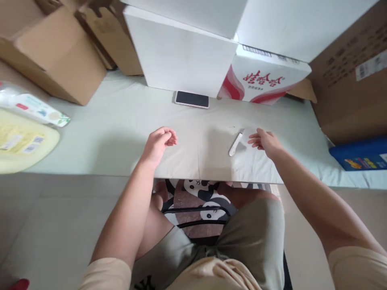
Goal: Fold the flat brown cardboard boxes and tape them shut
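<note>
My left hand is over the pale cloth-covered table, its fingers loosely curled but apart, with nothing in them. To the right, my right hand hangs over the cloth with its fingers spread, also holding nothing. A white utility knife lies at a slant on the cloth, just left of my right hand and not touched by it. Farther back, a phone with a dark screen lies flat in front of a white box.
Cardboard boxes stand at the back left, near a clear bottle and a yellow container. A red-and-white box, a big carton and a blue package are on the right. The table's front edge runs above my knees.
</note>
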`<state>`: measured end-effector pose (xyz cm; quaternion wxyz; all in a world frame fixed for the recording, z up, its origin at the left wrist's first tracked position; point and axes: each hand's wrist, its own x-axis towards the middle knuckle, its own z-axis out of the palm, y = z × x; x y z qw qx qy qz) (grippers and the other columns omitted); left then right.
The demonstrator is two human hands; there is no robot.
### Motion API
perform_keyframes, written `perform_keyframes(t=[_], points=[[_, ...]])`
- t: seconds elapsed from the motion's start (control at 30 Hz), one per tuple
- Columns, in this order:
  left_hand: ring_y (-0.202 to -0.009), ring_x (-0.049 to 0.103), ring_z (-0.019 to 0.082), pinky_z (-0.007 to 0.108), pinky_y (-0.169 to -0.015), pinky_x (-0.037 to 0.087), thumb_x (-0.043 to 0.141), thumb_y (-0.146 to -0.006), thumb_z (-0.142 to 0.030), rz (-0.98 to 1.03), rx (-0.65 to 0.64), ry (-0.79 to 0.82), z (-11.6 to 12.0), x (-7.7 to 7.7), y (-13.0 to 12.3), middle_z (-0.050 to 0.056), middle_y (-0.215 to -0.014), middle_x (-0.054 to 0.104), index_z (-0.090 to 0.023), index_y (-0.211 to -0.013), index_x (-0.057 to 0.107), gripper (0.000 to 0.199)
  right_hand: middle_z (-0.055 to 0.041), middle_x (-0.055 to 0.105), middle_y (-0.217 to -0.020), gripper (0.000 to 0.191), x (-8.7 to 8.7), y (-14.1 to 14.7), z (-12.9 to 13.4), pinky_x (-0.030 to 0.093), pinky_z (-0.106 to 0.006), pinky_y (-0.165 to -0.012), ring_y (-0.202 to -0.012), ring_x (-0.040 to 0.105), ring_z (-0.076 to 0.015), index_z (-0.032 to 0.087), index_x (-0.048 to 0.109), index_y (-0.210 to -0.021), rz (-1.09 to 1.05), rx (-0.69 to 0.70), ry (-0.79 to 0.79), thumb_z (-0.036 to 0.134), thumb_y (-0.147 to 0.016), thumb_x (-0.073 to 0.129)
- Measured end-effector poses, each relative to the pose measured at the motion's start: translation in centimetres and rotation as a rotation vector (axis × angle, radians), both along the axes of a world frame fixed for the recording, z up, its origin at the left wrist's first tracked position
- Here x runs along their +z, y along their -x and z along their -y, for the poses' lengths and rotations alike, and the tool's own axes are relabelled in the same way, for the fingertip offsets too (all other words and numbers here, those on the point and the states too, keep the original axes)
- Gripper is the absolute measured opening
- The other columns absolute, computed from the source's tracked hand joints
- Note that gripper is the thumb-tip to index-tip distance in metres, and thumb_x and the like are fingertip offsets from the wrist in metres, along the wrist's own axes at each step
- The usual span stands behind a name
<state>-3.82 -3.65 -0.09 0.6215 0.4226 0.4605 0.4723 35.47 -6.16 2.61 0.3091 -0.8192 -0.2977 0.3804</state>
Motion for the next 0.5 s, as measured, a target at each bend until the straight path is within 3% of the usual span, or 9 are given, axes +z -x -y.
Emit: perform_keyframes(t=[0.3, 0.43, 0.5], points=[[-0.061, 0.060, 0.012, 0.028, -0.064, 0.045, 0.067, -0.075, -0.041, 0.179, 0.125, -0.034, -0.2, -0.1, 3.6, -0.001, -0.071, 0.066, -0.021, -0.078, 0.062, 0.021, -0.0058, 0.079, -0.080, 0.020, 2.0, 17.1, -6.1, 0.038, -0.023, -0.051, -0.058, 0.062, -0.0102, 0.017, 0.074, -0.083, 0.213, 0.601, -0.052, 0.028, -0.093, 0.061], [-0.060, 0.058, 0.010, 0.026, -0.065, 0.044, 0.065, -0.080, -0.043, 0.222, 0.168, -0.007, -0.1, 0.4, 4.7, -0.002, -0.069, 0.065, -0.021, -0.079, 0.060, 0.023, -0.0056, 0.079, -0.085, 0.015, 2.1, 24.9, -9.9, 0.043, -0.025, -0.058, -0.064, 0.065, -0.0126, 0.018, 0.071, -0.078, 0.314, 0.804, -0.108, 0.024, -0.090, 0.064], [-0.062, 0.058, 0.009, 0.026, -0.067, 0.044, 0.064, -0.082, -0.040, 0.260, 0.157, -0.026, 0.0, 0.7, 5.0, -0.002, -0.070, 0.064, -0.020, -0.079, 0.061, 0.020, -0.0047, 0.079, -0.086, 0.008, 2.2, 28.7, -12.0, 0.047, -0.027, -0.066, -0.069, 0.067, -0.0145, 0.020, 0.072, -0.085, 0.354, 0.883, -0.151, 0.021, -0.089, 0.065]])
